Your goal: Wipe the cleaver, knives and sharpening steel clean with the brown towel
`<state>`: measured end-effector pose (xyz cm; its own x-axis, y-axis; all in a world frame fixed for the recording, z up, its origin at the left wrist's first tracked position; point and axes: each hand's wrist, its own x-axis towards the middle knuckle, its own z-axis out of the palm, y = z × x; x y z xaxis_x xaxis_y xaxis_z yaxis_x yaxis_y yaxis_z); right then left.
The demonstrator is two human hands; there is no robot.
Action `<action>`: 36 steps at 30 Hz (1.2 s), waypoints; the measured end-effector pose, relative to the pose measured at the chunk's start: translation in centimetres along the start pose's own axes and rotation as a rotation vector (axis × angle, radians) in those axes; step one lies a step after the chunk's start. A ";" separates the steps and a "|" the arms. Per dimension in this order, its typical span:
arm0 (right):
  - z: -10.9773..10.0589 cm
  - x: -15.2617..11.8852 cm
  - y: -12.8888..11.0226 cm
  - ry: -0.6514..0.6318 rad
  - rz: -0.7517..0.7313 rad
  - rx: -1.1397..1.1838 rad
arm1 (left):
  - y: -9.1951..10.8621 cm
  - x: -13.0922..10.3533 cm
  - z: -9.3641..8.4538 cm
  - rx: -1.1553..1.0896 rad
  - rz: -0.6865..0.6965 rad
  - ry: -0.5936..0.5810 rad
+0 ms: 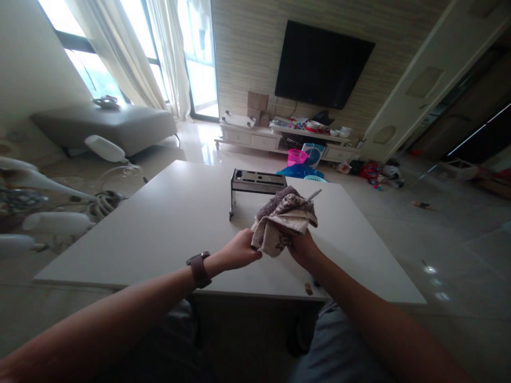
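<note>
A bunched brown and cream patterned cloth point(284, 221) is held up over the white table point(159, 223) between my two hands. My left hand point(238, 250), below a wrist watch, has its fingers closed at the cloth's left edge. My right hand point(304, 248) is closed under the cloth's right side, its fingers mostly hidden by the folds. From the cloth's upper right pokes the thin grey tip of a flat, narrow object point(314, 194); the rest of it is covered. Just beyond the cloth stands a dark metal rack point(259, 181) with slots in its top.
Near the table's front edge lies a small brown piece point(308, 289). Past the far edge are a pink basket point(297, 157) and a blue plastic item point(301, 170). A lamp with white shades point(59, 221) stands at the left; a cluttered TV cabinet point(251, 139) is behind.
</note>
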<state>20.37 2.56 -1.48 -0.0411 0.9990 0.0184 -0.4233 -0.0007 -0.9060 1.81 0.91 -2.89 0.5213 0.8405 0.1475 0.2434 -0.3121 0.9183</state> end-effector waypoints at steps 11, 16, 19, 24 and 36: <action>0.0 0.0 0.1 0.003 0.005 -0.008 | -0.1 0.0 0.0 0.030 -0.028 0.003; 0.1 0.0 -0.1 -0.003 0.007 -0.004 | 0.0 0.0 -0.1 0.036 -0.024 -0.004; 0.0 0.0 0.0 0.000 0.006 -0.008 | 0.0 0.0 0.0 0.033 -0.029 -0.003; -0.1 0.1 0.2 0.006 0.016 -0.004 | -0.1 -0.1 0.0 0.041 -0.045 -0.001; -0.1 0.0 0.2 -0.024 0.011 -0.016 | -0.2 0.0 -0.1 0.062 -0.048 -0.007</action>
<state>20.35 2.61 -1.67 -0.0672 0.9976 0.0184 -0.4082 -0.0106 -0.9128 1.68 0.97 -3.07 0.5137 0.8521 0.1005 0.3186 -0.2982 0.8998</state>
